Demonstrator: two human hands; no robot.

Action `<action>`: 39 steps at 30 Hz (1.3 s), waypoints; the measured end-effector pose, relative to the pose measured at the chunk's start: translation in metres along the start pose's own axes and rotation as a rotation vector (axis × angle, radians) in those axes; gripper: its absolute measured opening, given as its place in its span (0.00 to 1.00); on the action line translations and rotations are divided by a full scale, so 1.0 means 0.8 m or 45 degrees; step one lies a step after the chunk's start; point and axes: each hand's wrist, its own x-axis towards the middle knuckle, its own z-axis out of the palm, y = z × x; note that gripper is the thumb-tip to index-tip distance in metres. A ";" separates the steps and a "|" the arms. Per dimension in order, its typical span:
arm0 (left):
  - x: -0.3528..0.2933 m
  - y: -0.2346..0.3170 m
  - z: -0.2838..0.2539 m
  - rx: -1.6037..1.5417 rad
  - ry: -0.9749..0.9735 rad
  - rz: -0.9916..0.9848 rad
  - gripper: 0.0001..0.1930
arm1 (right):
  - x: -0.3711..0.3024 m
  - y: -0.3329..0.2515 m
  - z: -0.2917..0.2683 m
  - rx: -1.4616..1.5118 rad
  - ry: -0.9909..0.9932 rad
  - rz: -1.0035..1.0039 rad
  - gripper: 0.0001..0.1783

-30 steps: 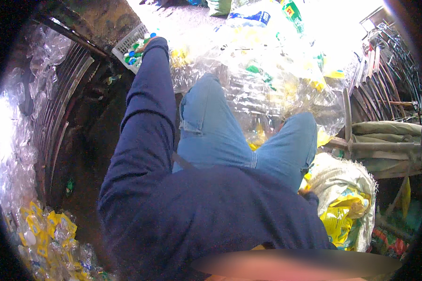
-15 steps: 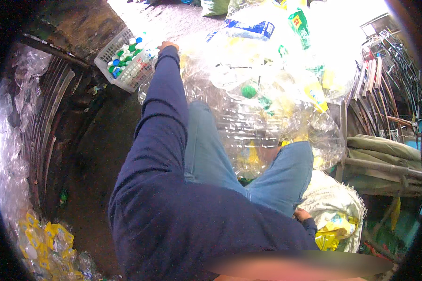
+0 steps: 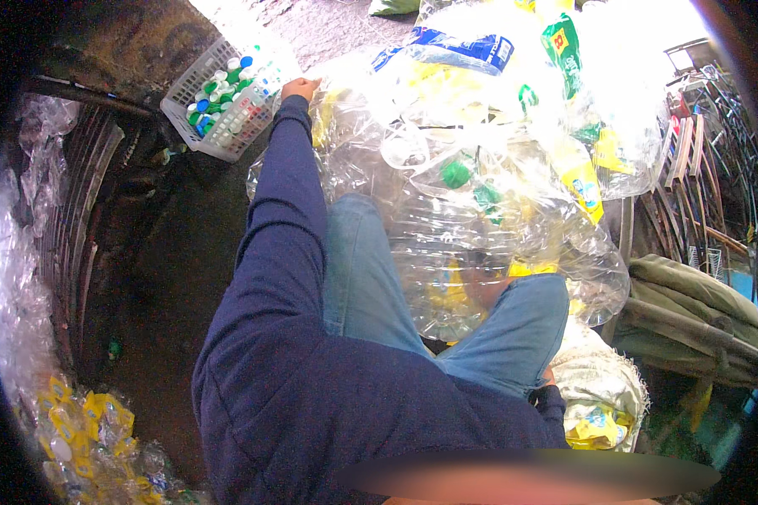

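My left arm reaches far forward, and my left hand [image 3: 300,87] is closed at the left edge of a pile of clear plastic bottles [image 3: 446,244]. Glare and the bent fingers hide what it grips, if anything. Just left of it stands a white plastic basket [image 3: 195,126] holding green, white and blue bottle caps [image 3: 219,97]. My right hand [image 3: 549,377] rests low beside my right thigh, above a white woven sack [image 3: 598,362]. Only a sliver of that hand shows; its fingers are hidden.
Clear and yellow plastic waste [image 3: 84,429] lies heaped at the lower left. Thin metal rods and strips [image 3: 699,151] crowd the right side, with folded olive cloth [image 3: 691,295] below them. A yellow wrapper [image 3: 598,429] sits on the sack.
My left hand stays at the pile's left edge, a little lower in the picture. My right hand has slipped further behind my thigh. The whole view has shifted slightly.
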 end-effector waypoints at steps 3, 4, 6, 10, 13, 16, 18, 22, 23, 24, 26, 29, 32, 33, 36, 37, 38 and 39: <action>0.007 -0.022 0.007 -0.211 0.042 0.043 0.17 | -0.003 0.002 0.006 0.025 0.010 0.019 0.24; 0.012 -0.026 0.009 -0.281 -0.008 0.017 0.16 | -0.006 0.003 0.009 0.031 0.013 0.023 0.24; 0.019 -0.033 0.007 -0.123 0.005 0.039 0.17 | -0.010 0.005 0.014 0.046 0.022 0.034 0.24; 0.030 -0.021 -0.006 0.138 -0.171 0.167 0.20 | -0.014 0.009 0.023 0.062 0.024 0.053 0.23; 0.031 -0.001 -0.007 0.482 -0.169 0.086 0.20 | -0.013 0.008 0.026 0.073 0.029 0.062 0.23; 0.037 0.013 0.009 0.630 -0.151 0.002 0.18 | -0.013 0.006 0.024 0.082 0.034 0.071 0.23; 0.046 0.013 0.023 0.739 -0.098 0.000 0.17 | -0.013 0.007 0.022 0.089 0.041 0.078 0.23; 0.065 0.000 0.036 0.809 -0.164 0.129 0.14 | -0.016 0.013 0.019 0.093 0.049 0.083 0.23; 0.067 -0.005 0.035 0.820 -0.178 0.149 0.13 | -0.017 0.015 0.019 0.095 0.052 0.088 0.23; 0.067 -0.007 0.034 0.817 -0.193 0.193 0.13 | -0.017 0.017 0.019 0.102 0.054 0.089 0.23; 0.064 -0.012 0.028 0.661 -0.166 0.283 0.15 | -0.018 0.019 0.021 0.109 0.061 0.097 0.23; 0.057 -0.018 0.018 0.436 -0.155 0.211 0.21 | -0.021 0.021 0.025 0.118 0.069 0.099 0.23; 0.070 -0.028 0.008 0.437 -0.338 0.348 0.19 | -0.023 0.022 0.024 0.118 0.077 0.101 0.23; 0.078 -0.034 0.006 0.447 -0.455 0.334 0.19 | -0.024 0.022 0.025 0.121 0.080 0.102 0.23; 0.114 -0.052 0.001 0.334 -0.791 0.454 0.17 | -0.023 0.020 0.022 0.119 0.092 0.102 0.23; 0.126 -0.056 0.002 0.298 -0.899 0.495 0.17 | -0.022 0.018 0.020 0.115 0.096 0.099 0.23; 0.134 -0.059 0.009 0.350 -0.870 0.433 0.18 | -0.021 0.016 0.018 0.116 0.099 0.095 0.23; 0.140 -0.059 0.017 0.402 -0.842 0.369 0.18 | -0.019 0.014 0.016 0.108 0.101 0.093 0.23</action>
